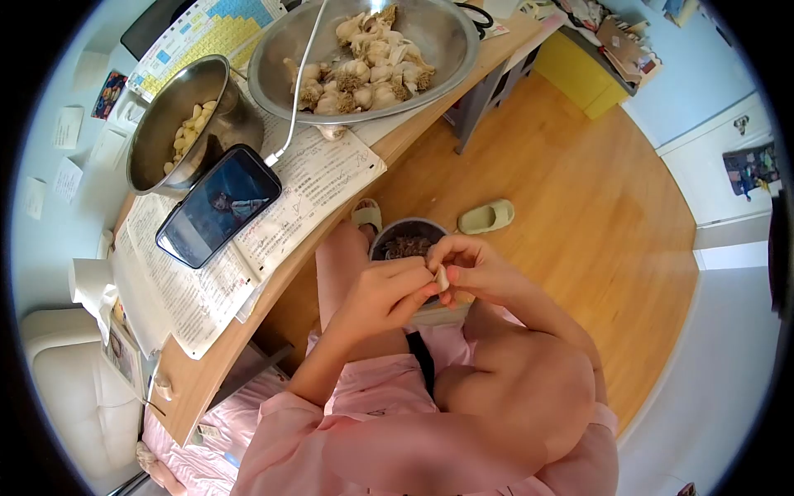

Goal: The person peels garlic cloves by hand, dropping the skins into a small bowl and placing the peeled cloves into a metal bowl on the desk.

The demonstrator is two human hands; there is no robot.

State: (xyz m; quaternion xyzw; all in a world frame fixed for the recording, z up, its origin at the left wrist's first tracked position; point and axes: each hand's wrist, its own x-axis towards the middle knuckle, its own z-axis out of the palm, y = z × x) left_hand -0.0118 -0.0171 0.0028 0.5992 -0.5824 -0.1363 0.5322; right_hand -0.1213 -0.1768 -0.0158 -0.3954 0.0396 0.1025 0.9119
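I have open room to the right of the hands, where bare floor (595,198) runs to the wall; on the left, the long edge of the desk (186,401) cuts diagonally past the left forearm. Between those limits, over the lap, the left hand (385,291) and right hand (467,266) meet with bent fingers, both pinching a small pale garlic clove (442,279) at their fingertips. Beyond and below them I see a bin (413,221) holding dry brown peelings (405,245), its near side partly hidden by the hands. A light green slipper (486,217) lies just right of it. Up on the desk, a wide metal basin (451,50) of garlic bulbs (372,70) sits near the edge, beside a deep, tilted steel bowl (149,132) of peeled cloves (194,126). A phone (219,207) leans against that bowl, its white cable (302,91) crossing in front of the basin. Printed sheets (322,178) cover much of the wooden top; a yellow box (575,76) stands across the floor.
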